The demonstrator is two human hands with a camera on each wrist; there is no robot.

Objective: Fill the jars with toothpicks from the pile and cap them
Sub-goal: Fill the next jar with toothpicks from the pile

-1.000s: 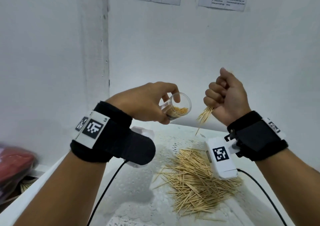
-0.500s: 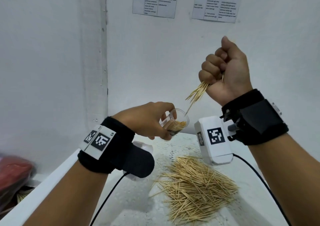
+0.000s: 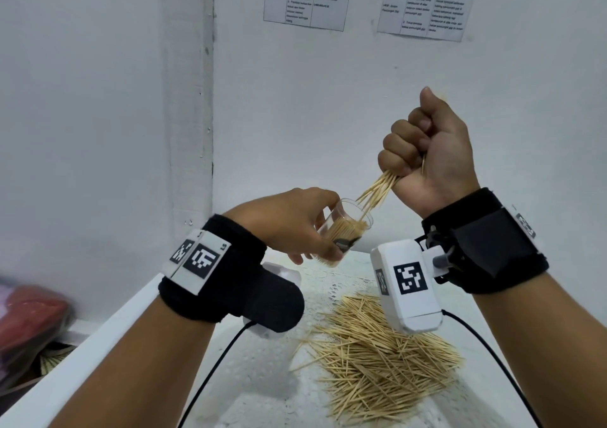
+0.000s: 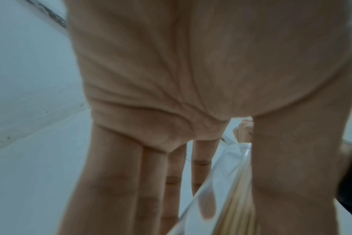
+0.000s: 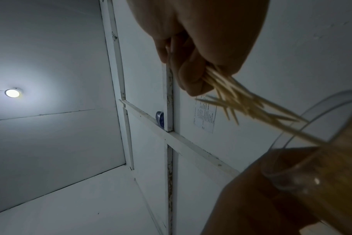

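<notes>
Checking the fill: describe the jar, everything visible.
The jar is small, clear and looks like plastic, uncapped, tilted with its mouth toward the right hand. The left hand grips it in the air above the table. Toothpicks stand packed inside, and the tips of the right hand's bunch reach its rim.

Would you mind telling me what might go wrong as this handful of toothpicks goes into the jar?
1. The bunch in the right hand fans out at its tips, and some point past the jar rim, so a few may miss and drop.
2. The jar is tilted in the left hand and already looks fairly full; the toothpicks inside could slide out.
3. Both are held in mid-air above the pile, so spills would fall back there.
</notes>
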